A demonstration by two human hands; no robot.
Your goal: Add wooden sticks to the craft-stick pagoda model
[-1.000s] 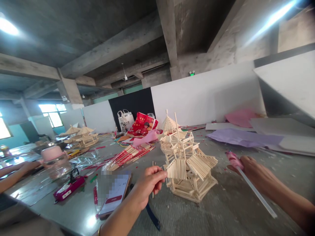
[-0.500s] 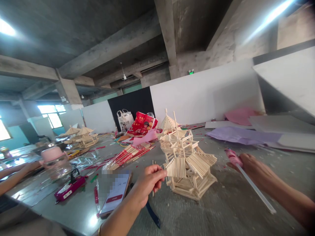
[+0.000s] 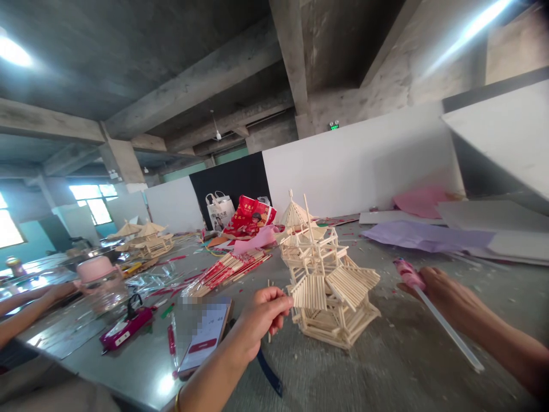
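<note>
A tiered pagoda model (image 3: 328, 286) made of thin wooden sticks stands upright on the grey table. At its left side, my left hand (image 3: 268, 312) is closed, with thumb and forefinger pinched at the edge of a lower roof panel (image 3: 309, 293). A short thin stick (image 3: 269, 339) shows above and below those fingers; whether they grip it I cannot tell. My right hand (image 3: 441, 292) is wrapped round a pink hot glue gun (image 3: 410, 274), to the right of the model and apart from it. A long translucent glue stick (image 3: 452, 332) juts from the gun toward me.
Left of my forearm lie a phone (image 3: 206, 335) and a magenta power strip (image 3: 127, 329). Behind are bundled sticks (image 3: 231, 269), a red bag (image 3: 251, 217) and purple paper (image 3: 424, 236). Another person's arm (image 3: 38, 303) reaches in beside a pink-lidded jar (image 3: 100, 286). A dark curved strip (image 3: 270, 372) lies in front.
The view has shifted very slightly, so things sit a few pixels further right. Both hands keep their places relative to the model.
</note>
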